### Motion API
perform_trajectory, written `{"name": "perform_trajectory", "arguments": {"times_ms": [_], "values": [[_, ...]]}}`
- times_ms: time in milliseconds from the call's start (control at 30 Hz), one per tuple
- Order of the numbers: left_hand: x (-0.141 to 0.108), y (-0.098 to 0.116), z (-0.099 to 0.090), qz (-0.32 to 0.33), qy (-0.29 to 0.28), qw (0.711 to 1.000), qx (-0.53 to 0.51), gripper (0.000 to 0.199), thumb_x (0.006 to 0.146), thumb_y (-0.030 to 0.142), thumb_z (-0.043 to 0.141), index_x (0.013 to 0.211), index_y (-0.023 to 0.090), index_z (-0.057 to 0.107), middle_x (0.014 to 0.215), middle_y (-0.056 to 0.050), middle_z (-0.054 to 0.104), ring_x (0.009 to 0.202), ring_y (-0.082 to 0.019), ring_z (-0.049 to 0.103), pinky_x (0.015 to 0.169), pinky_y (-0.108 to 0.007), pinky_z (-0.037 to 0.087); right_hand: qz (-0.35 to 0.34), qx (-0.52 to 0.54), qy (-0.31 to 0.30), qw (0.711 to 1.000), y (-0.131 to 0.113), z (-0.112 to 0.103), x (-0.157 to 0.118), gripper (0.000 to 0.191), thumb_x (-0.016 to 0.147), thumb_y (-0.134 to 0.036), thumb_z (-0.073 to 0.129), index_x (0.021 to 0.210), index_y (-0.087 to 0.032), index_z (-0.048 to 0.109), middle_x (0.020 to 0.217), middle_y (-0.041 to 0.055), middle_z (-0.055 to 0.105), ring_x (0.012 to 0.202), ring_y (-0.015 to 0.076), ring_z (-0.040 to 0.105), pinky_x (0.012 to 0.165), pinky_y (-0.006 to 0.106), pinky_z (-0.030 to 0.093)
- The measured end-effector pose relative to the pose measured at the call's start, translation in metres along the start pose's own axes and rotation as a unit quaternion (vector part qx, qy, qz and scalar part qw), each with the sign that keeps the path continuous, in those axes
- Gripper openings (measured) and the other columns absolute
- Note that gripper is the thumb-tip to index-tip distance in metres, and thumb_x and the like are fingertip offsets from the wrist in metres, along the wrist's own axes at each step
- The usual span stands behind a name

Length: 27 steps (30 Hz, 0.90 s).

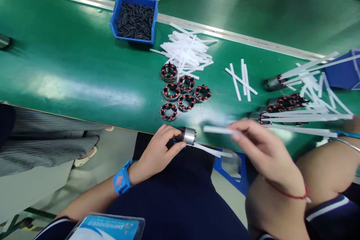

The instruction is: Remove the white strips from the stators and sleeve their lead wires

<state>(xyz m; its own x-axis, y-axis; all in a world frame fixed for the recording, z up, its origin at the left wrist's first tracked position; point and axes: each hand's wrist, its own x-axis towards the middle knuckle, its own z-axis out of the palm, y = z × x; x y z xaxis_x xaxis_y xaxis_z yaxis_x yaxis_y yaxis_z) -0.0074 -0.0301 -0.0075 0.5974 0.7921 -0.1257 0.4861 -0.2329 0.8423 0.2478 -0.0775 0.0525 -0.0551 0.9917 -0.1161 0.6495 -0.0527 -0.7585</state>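
Note:
My left hand (159, 152) grips a motor stator (189, 136), a silver ring with dark windings, at the near edge of the green bench. White strips (212, 151) stick out of its right side. Between the thumb and fingers of my right hand (260, 150) is a white strip (216, 130), pointing left toward the stator but apart from it; this hand is slightly blurred. Just beyond my left hand stand several stators (186, 102) with copper windings. Behind them lies a heap of white strips (187, 50).
A blue bin (112, 26) of small black pieces stands at the back. A few loose strips (243, 78) lie right of centre. Further right, near another person's arm (326, 157), are more stators (274, 82) with strips in them. Another person's legs (50, 138) show at left.

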Motion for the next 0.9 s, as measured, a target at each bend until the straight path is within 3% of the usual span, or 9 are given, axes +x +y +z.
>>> {"name": "perform_trajectory", "arguments": {"times_ms": [67,100,233,400,567,733,900], "values": [[0.000,-0.002,0.000,0.001,0.000,1.000,0.012,0.009,0.087,0.024,0.056,0.094,0.018,0.056,0.088,-0.002,0.057,0.085,-0.016,0.049,0.077,-0.029,0.040,0.036,0.019,-0.092,0.995,0.001,0.007,-0.017,0.015,0.091,-0.027,0.049,0.098,-0.023,0.061,0.083,0.0017,0.062,0.069,0.0146,0.056,0.063,0.026,0.042],[0.001,-0.002,0.000,0.003,0.002,1.000,0.020,0.010,0.087,0.025,0.056,0.095,0.018,0.056,0.088,-0.002,0.057,0.085,-0.016,0.049,0.077,-0.029,0.040,0.061,0.021,-0.108,0.992,0.003,0.013,-0.021,0.015,0.091,-0.027,0.048,0.097,-0.023,0.061,0.082,0.0014,0.062,0.070,0.0145,0.056,0.065,0.026,0.042],[0.001,-0.003,0.002,0.015,0.013,0.999,0.044,0.014,0.087,0.027,0.057,0.099,0.018,0.056,0.086,-0.002,0.057,0.082,-0.016,0.050,0.075,-0.029,0.041,0.140,0.057,-0.075,0.986,0.010,0.044,-0.016,0.016,0.092,-0.029,0.046,0.094,-0.023,0.061,0.081,-0.0009,0.063,0.070,0.0136,0.055,0.065,0.026,0.040],[-0.002,-0.003,-0.003,0.019,-0.014,0.999,0.035,0.020,0.088,0.023,0.056,0.107,0.018,0.057,0.094,-0.003,0.059,0.089,-0.016,0.051,0.081,-0.029,0.043,0.134,0.146,-0.118,0.973,0.001,0.069,-0.001,0.016,0.092,-0.032,0.046,0.091,-0.023,0.059,0.073,-0.0035,0.058,0.064,0.0114,0.049,0.060,0.024,0.036],[-0.006,-0.005,-0.007,0.042,-0.056,0.998,0.002,0.025,0.090,0.010,0.044,0.110,0.018,0.056,0.100,-0.004,0.059,0.093,-0.015,0.051,0.085,-0.028,0.042,0.131,0.198,-0.111,0.965,-0.004,0.077,0.001,0.020,0.094,-0.031,0.040,0.085,-0.020,0.054,0.075,-0.0027,0.053,0.069,0.0113,0.046,0.065,0.024,0.036],[-0.005,-0.005,-0.002,0.020,-0.026,0.999,-0.015,0.015,0.092,0.017,0.045,0.092,0.017,0.060,0.085,-0.003,0.058,0.083,-0.016,0.050,0.075,-0.028,0.042,0.158,0.252,-0.101,0.949,-0.005,0.081,-0.003,0.020,0.090,-0.038,0.050,0.091,-0.020,0.058,0.081,-0.0009,0.053,0.072,0.0124,0.045,0.067,0.025,0.037],[-0.009,-0.005,0.000,0.026,0.012,0.996,-0.081,0.016,0.092,0.020,0.047,0.088,0.017,0.063,0.080,-0.003,0.058,0.079,-0.015,0.051,0.073,-0.028,0.042,0.218,0.343,-0.099,0.908,-0.002,0.088,-0.006,0.024,0.082,-0.041,0.061,0.089,-0.018,0.059,0.071,-0.0022,0.048,0.063,0.0107,0.039,0.059,0.024,0.033]]}}
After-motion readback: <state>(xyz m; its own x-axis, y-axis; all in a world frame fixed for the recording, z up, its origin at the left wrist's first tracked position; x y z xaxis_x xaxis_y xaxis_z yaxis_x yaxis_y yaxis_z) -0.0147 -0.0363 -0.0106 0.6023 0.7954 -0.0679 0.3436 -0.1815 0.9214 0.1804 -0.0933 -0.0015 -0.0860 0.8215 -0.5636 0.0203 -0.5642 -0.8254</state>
